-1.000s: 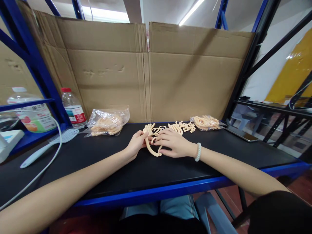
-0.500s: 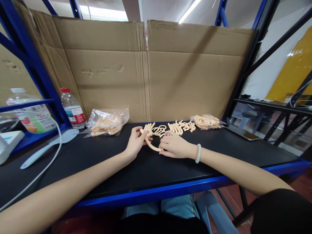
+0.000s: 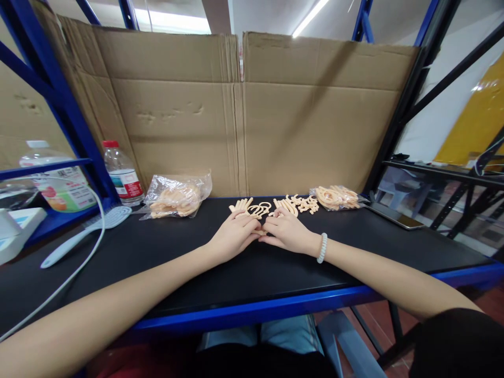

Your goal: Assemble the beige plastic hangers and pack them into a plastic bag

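Note:
My left hand [image 3: 235, 235] and my right hand [image 3: 286, 230] meet over the black table, fingertips together. Between them both pinch a beige piece [image 3: 259, 232], mostly hidden by the fingers. Just behind the hands lie loose beige pieces: straight sticks [image 3: 241, 205] on the left, curved rings [image 3: 260, 209] in the middle, bent rods [image 3: 286, 205] behind my right hand, and small knobbly pieces [image 3: 305, 203] further right. My right wrist wears a pale coiled band.
Clear bags of beige parts lie at the back left [image 3: 177, 198] and back right [image 3: 337, 197]. A phone [image 3: 396, 216] is on the right. On the left are a hairbrush [image 3: 88, 235], a white cable and a red-capped bottle [image 3: 123, 176]. Cardboard [image 3: 181, 115] stands behind.
My left hand has moved right and turned palm down, closing up to my right hand. The long curved beige piece that showed between the hands is now mostly covered by fingers.

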The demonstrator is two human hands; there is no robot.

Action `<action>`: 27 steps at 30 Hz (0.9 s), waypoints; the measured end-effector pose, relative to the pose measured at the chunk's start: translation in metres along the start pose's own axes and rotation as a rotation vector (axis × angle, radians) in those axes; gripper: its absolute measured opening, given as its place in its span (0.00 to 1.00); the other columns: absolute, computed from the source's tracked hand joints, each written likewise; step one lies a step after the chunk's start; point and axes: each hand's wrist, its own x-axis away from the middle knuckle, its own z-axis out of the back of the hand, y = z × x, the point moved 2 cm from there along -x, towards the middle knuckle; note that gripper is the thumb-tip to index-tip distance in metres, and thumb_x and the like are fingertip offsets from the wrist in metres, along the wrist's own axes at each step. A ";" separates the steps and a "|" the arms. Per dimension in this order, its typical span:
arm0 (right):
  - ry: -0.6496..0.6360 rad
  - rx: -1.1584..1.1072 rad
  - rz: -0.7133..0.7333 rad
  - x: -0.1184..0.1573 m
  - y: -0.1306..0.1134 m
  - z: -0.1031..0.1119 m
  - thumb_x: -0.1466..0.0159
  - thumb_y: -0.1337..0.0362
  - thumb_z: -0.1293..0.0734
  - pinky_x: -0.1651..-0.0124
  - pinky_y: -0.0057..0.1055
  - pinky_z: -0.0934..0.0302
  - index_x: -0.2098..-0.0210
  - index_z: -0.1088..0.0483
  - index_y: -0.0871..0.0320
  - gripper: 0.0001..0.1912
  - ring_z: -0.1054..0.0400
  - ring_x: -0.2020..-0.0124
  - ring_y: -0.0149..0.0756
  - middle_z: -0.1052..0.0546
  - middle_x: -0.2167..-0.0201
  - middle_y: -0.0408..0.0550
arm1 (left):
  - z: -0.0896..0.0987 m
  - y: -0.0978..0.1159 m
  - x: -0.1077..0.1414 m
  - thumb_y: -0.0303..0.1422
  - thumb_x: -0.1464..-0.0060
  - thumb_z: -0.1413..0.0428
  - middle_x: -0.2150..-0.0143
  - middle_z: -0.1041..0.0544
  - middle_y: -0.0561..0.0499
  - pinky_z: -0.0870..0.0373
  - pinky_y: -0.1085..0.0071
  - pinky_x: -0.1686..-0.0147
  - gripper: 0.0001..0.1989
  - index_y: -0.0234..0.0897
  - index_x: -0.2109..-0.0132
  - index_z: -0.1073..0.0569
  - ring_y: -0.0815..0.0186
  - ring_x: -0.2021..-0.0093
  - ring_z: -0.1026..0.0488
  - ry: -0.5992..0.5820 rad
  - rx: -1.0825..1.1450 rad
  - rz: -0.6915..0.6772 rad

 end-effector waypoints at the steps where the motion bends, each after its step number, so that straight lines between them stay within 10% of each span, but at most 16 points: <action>1: 0.001 0.006 0.003 0.000 0.000 0.000 0.32 0.56 0.42 0.56 0.34 0.48 0.70 0.32 0.61 0.16 0.40 0.73 0.32 0.28 0.72 0.46 | -0.001 0.000 0.000 0.31 0.39 0.55 0.63 0.25 0.49 0.41 0.57 0.47 0.06 0.37 0.63 0.33 0.63 0.60 0.29 -0.012 0.003 -0.002; 9: 0.003 -0.011 0.033 0.001 0.003 0.001 0.33 0.52 0.42 0.52 0.38 0.51 0.70 0.32 0.60 0.19 0.39 0.72 0.33 0.28 0.73 0.46 | -0.005 0.004 0.000 0.31 0.39 0.57 0.67 0.31 0.49 0.35 0.68 0.67 0.07 0.36 0.65 0.37 0.64 0.69 0.32 -0.101 0.018 0.059; 17: -0.049 -0.440 -0.074 0.002 0.009 -0.003 0.37 0.53 0.36 0.57 0.34 0.49 0.74 0.28 0.60 0.17 0.43 0.77 0.27 0.31 0.81 0.39 | -0.009 0.000 0.003 0.32 0.38 0.55 0.66 0.30 0.48 0.35 0.70 0.65 0.09 0.35 0.65 0.36 0.63 0.65 0.32 -0.131 0.074 0.046; 27: 0.149 -0.826 -0.578 0.006 0.043 0.001 0.37 0.53 0.39 0.71 0.27 0.46 0.69 0.25 0.62 0.20 0.37 0.74 0.30 0.26 0.74 0.46 | 0.023 -0.025 -0.002 0.32 0.37 0.55 0.66 0.28 0.48 0.38 0.70 0.63 0.08 0.35 0.63 0.34 0.64 0.65 0.31 0.014 -0.013 -0.099</action>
